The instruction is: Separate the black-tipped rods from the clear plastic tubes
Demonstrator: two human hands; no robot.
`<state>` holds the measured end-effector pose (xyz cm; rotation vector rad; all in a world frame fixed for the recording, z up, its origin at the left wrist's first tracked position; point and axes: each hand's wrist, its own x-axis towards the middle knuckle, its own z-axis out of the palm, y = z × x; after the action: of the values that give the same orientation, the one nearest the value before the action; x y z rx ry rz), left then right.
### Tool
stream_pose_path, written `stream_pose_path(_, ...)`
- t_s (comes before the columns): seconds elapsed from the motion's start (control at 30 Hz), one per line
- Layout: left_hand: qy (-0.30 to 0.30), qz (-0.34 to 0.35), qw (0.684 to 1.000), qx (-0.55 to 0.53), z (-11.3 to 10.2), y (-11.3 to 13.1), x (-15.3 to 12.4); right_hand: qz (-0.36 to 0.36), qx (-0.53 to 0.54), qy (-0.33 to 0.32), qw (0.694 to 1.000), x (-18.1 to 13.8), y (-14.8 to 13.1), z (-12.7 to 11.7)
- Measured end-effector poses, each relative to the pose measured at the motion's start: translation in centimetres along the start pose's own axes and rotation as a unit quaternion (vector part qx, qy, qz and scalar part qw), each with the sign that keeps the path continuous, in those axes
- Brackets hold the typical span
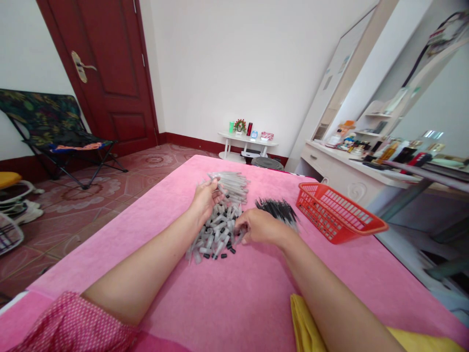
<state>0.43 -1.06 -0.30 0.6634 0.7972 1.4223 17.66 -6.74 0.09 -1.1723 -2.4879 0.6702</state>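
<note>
Left of the frame's centre, the left hand (207, 199) has thumb and fingers pinched on what looks like a slim clear piece, too small to make out well; a loose pinch could let it drop into the clutter below. Under and between the hands, at mid-frame, lies the heap of short clear tubes (218, 233), with black caps (223, 256) strewn at its lower edge; a sweeping wrist could scatter these light parts across the pink cloth (227, 298). Just above the heap, pale sticks (236, 184) lie fanned, and a brush from the left fingers might mix them in. The right hand (256, 226) curls at the heap's right edge; whether it grips anything I cannot tell. Dark-tipped sticks (277, 209) lie just beyond it, partly blocked by that hand and easily knocked askew by its knuckles. Around this, a folding chair (62, 122) stands at the left, a yellow cloth (305, 323) lies under the right forearm at the lower right, and a red basket (340, 215) bounds the space right of the sticks.
</note>
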Motion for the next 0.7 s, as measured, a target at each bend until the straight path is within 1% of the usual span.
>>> stream_pose_path(0.1, -0.007, -0.009, 1.000, 0.005, 0.0, -0.1, 0.0, 0.022, -0.090, 0.013, 0.996, 0.0, -1.1, 0.1)
stream_pose_path(0.17, -0.021, -0.011, 1.000, 0.012, -0.1, -0.1, 0.0, 0.028, -0.115, 0.006, 0.993, -0.2, -1.6, -0.1)
stream_pose_path(0.23, -0.041, -0.015, 0.999, 0.030, -0.1, -0.1, 0.0, 0.033, -0.100, 0.002, 0.994, -0.3, -1.6, -0.6)
stream_pose_path(0.3, -0.070, -0.018, 0.995, 0.065, -0.1, -0.1, -0.1, 0.038, -0.048, 0.012, 0.998, -0.5, -1.1, -1.3)
stream_pose_path(0.37, -0.101, -0.013, 0.988, 0.118, 0.0, -0.2, -0.3, 0.044, 0.027, 0.059, 0.997, -0.5, -0.1, -2.3)
stream_pose_path(0.43, -0.113, -0.002, 0.978, 0.178, 0.2, -0.3, -0.7, 0.062, 0.097, 0.152, 0.982, -0.5, 1.0, -3.3)
stream_pose_path(0.5, -0.110, 0.007, 0.967, 0.229, 0.4, -0.4, -1.0, 0.092, 0.141, 0.261, 0.951, -0.5, 2.0, -4.1)
stream_pose_path(0.53, -0.111, 0.009, 0.963, 0.245, 0.5, -0.5, -1.1, 0.106, 0.157, 0.305, 0.933, -0.6, 2.4, -4.4)
stream_pose_path(0.57, -0.115, 0.009, 0.960, 0.256, 0.5, -0.5, -1.2, 0.116, 0.171, 0.335, 0.919, -0.6, 2.7, -4.6)
stream_pose_path(0.63, -0.130, 0.007, 0.954, 0.269, 0.6, -0.6, -1.3, 0.122, 0.196, 0.364, 0.902, -0.6, 2.9, -4.8)
stream_pose_path(0.7, -0.149, 0.007, 0.947, 0.284, 0.6, -0.8, -1.3, 0.114, 0.208, 0.362, 0.902, -0.7, 2.9, -4.8)
